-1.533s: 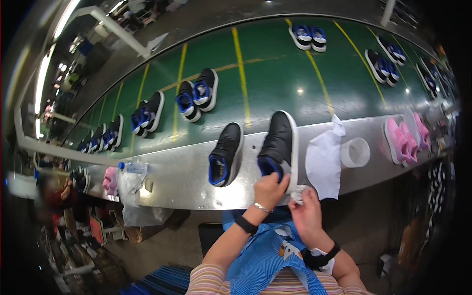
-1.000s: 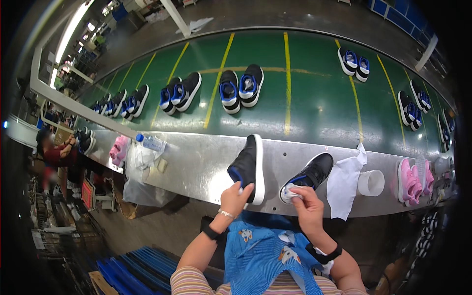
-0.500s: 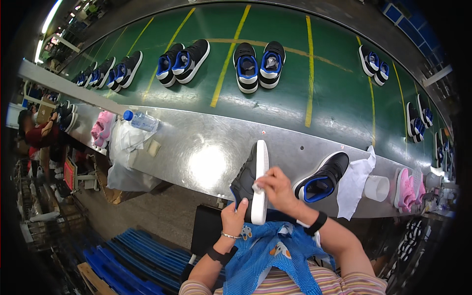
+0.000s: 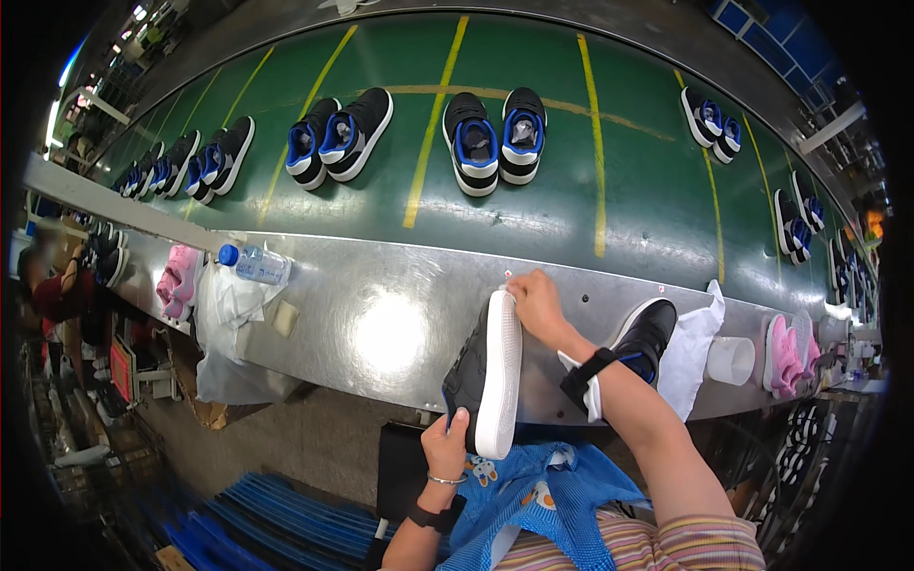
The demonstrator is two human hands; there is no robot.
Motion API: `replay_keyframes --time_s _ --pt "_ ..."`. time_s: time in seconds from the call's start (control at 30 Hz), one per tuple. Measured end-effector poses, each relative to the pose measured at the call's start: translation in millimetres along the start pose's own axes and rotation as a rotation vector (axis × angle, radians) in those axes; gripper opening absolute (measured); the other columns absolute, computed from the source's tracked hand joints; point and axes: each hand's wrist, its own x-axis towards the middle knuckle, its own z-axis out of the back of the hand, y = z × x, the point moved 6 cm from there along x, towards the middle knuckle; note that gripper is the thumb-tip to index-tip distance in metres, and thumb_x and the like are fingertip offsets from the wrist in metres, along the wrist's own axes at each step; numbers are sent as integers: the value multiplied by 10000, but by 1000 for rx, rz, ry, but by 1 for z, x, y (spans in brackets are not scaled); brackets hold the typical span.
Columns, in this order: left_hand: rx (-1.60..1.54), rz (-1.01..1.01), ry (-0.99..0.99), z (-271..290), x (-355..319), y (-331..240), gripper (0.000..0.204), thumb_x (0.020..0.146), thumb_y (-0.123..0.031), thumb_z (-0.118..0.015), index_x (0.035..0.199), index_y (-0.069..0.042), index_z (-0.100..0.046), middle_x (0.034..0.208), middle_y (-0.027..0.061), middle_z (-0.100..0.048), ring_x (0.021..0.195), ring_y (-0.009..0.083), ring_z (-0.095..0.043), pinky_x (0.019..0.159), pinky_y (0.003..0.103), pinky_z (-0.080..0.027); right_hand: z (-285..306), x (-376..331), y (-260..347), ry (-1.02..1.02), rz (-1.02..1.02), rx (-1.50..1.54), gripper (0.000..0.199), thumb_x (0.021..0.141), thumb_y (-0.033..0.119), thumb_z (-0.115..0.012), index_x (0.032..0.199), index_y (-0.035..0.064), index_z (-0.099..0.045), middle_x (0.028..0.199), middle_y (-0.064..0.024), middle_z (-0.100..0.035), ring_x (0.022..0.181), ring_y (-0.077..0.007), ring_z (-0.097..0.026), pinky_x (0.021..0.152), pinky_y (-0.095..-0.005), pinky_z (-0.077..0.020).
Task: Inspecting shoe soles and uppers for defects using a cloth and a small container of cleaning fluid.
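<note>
My left hand (image 4: pixel 444 449) grips a black sneaker (image 4: pixel 466 377) by its heel end, the thumb on the upper. The shoe is tipped on its side above the metal ledge, its white sole turned to the right. At the toe end, my right hand (image 4: pixel 539 305) pinches a small white wad, mostly hidden by the fingers, against the sole's edge. Behind my right wrist another black sneaker (image 4: pixel 649 335) stands on the ledge, partly covered by my forearm. A white cloth (image 4: pixel 682 366) lies just right of that sneaker.
A white cup (image 4: pixel 731 361) and pink shoes (image 4: pixel 784 354) sit on the metal ledge (image 4: pixel 352 285) at right. To the left are a water bottle (image 4: pixel 255 264), white sheets and more pink shoes (image 4: pixel 178 277). Beyond, a green belt (image 4: pixel 552 224) carries several pairs of sneakers. Another person works far left.
My right hand has moved forward along the sole from its middle to the toe end. The left hand still holds the shoe, now slightly nearer me. Belt shoes have shifted a little left in view.
</note>
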Motion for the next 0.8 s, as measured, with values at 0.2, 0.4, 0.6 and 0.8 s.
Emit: replay_keyframes --time_s 0.2,0.4,0.6,0.8 --pt "-630 388 76 16 20 30 388 877 -265 -434 1054 76 -488 997 157 -571 877 231 -583 752 325 -471 22 -11 6 138 -45 -82 120 741 82 -562 846 42 -604 825 -149 -529 762 -305 -532 676 -355 -422" --pt "-1020 519 201 10 29 25 395 857 -326 -388 1125 -51 -483 1043 144 -566 901 313 -565 702 430 -471 -5 8 9 217 19 308 145 747 100 -580 877 56 -630 784 -110 -539 717 -241 -533 662 -310 -417" --pt "-963 657 125 11 22 30 358 820 -378 -440 1069 -142 -540 1032 103 -578 877 307 -565 700 436 -440 -8 -14 22 135 -7 319 113 745 36 -574 830 43 -649 754 -86 -541 665 -193 -523 618 -271 -403" --pt "-1053 676 140 1 18 19 352 816 -334 -468 1074 -102 -529 1032 117 -575 939 298 -551 707 431 -469 10 -50 45 84 25 349 142 763 -28 -534 862 7 -629 804 -60 -539 667 -129 -529 596 -217 -417"
